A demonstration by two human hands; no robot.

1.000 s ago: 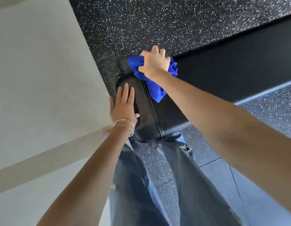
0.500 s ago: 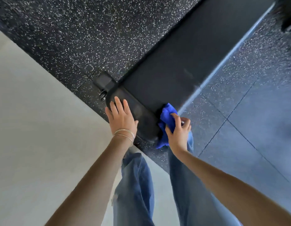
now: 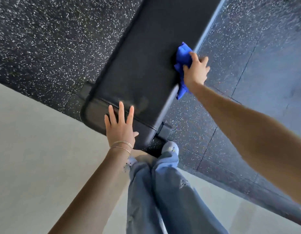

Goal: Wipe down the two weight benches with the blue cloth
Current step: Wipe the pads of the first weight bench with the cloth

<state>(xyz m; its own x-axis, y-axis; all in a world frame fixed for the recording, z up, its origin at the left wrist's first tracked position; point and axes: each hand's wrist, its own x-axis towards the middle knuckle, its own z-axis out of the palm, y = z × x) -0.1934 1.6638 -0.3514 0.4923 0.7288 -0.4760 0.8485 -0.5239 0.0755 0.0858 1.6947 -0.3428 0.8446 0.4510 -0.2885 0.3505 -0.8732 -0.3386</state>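
Observation:
A long black padded weight bench (image 3: pixel 146 61) runs from its near end in front of me up and away to the top right. My right hand (image 3: pixel 196 70) grips the bunched blue cloth (image 3: pixel 183 55) against the bench's right edge, with part of the cloth hanging below the hand. My left hand (image 3: pixel 120 125) lies flat with spread fingers on the near end of the pad. Only one bench is in view.
Black speckled rubber flooring (image 3: pixel 45 39) surrounds the bench, with greyer tiles (image 3: pixel 264 73) on the right. A pale smooth floor (image 3: pixel 36 157) lies at lower left. My jeans-clad legs (image 3: pixel 163 191) and light shoes (image 3: pixel 170 147) stand at the bench's near end.
My right hand has slid the cloth from the bench's far-left corner down to the near end and then up along the right edge. My left hand stays on the near end.

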